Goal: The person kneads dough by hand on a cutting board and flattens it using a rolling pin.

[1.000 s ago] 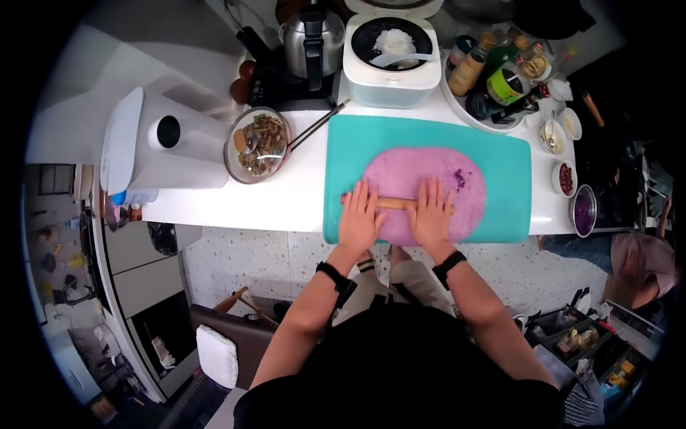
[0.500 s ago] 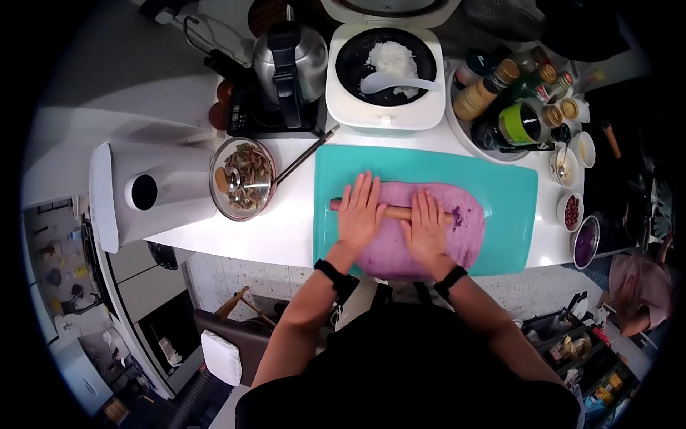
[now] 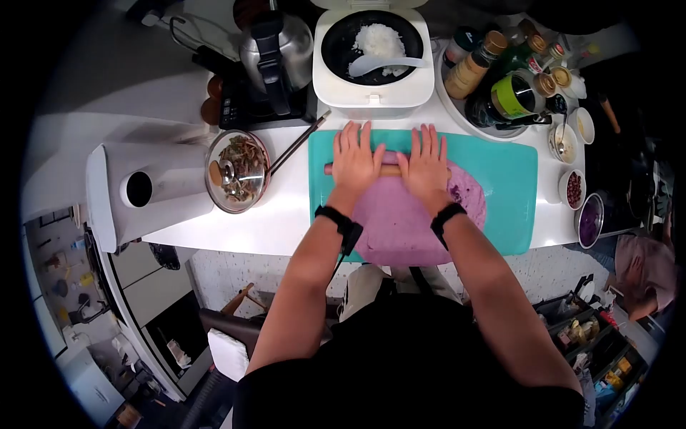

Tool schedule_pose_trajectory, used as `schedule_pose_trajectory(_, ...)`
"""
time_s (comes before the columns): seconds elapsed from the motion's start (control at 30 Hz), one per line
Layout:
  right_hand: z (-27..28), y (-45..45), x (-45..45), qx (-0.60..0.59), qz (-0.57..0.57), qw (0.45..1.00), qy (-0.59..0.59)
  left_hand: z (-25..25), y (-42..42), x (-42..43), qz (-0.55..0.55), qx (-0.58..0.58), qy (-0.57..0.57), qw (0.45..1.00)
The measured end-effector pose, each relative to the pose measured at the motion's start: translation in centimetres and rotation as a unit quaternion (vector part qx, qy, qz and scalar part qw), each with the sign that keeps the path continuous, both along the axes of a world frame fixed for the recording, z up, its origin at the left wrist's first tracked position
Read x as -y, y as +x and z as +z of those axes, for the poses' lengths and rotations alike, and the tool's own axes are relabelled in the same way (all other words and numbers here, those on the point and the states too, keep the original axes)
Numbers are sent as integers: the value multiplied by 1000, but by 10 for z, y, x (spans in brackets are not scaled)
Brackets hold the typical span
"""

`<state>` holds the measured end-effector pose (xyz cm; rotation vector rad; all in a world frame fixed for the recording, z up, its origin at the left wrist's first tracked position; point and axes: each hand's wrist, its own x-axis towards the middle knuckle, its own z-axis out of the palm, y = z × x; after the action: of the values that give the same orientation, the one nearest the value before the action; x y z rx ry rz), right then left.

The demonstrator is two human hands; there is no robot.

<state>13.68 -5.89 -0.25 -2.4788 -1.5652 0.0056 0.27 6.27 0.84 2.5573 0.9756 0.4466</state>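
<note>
A wooden rolling pin point(image 3: 390, 170) lies crosswise near the far edge of a flattened sheet of purple dough point(image 3: 407, 222). Under the dough is a teal mat point(image 3: 509, 171). My left hand point(image 3: 355, 163) rests flat over the pin's left part, fingers stretched forward and palm down. Over its right part lies my right hand point(image 3: 426, 168), likewise flat with straight fingers. Between the two thumbs a stretch of the pin shows; the rest is mostly covered by the hands. Darker purple specks dot the dough right of my right hand.
Behind the mat stands an open rice cooker point(image 3: 373, 100) with rice and a paddle. Left are a kettle point(image 3: 294, 64), a lidded glass bowl point(image 3: 239, 171) and chopsticks point(image 3: 300, 141). On the right stand a tray of bottles point(image 3: 493, 132) and several small bowls. Another person point(image 3: 647, 272) is at far right.
Both hands have pushed the rolling pin forward, away from my body, to the dough's far edge. More dough shows on the near side. The camera view has shifted slightly.
</note>
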Motion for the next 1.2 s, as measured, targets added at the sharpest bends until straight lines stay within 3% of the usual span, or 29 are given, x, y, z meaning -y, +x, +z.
schedule_pose_trajectory(0.1,4,-40,52,-15,5,999,-49,-10,-43,51,12,-16,90,996)
schedule_pose_trajectory(0.17,-7,-76,108,-21,28,998,-48,-18,-79,90,-22,5,34,999)
schedule_pose_trajectory(0.3,18,-105,142,-64,56,993,-84,23,-115,121,-46,-24,-18,999)
schedule_pose_trajectory(0.33,36,-99,133,-63,57,993,-86,57,-107,104,-51,-115,-137,983)
schedule_pose_trajectory(0.37,56,-84,112,-158,0,981,-114,72,-101,90,-54,-204,-256,943)
schedule_pose_trajectory(0.4,61,-71,93,-251,-56,956,-140,56,-97,79,-68,-128,-153,978)
schedule_pose_trajectory(0.47,34,-56,69,-109,-18,994,-16,24,-77,54,-57,-31,14,998)
schedule_pose_trajectory(0.5,19,-54,63,-111,-16,993,-22,14,-69,53,-32,-16,70,997)
schedule_pose_trajectory(0.57,-2,-60,58,3,-39,999,-13,-3,-70,64,-23,-34,73,997)
schedule_pose_trajectory(0.67,-7,-79,86,18,-20,1000,-9,-14,-92,91,-26,-60,95,993)
schedule_pose_trajectory(0.73,-5,-94,107,7,-16,1000,-10,-11,-104,105,-23,-57,124,990)
schedule_pose_trajectory(0.9,6,-140,165,-33,9,999,-29,-10,-154,154,-52,49,0,997)
schedule_pose_trajectory(1.2,20,-174,218,-19,25,999,17,-4,-202,192,-77,72,29,994)
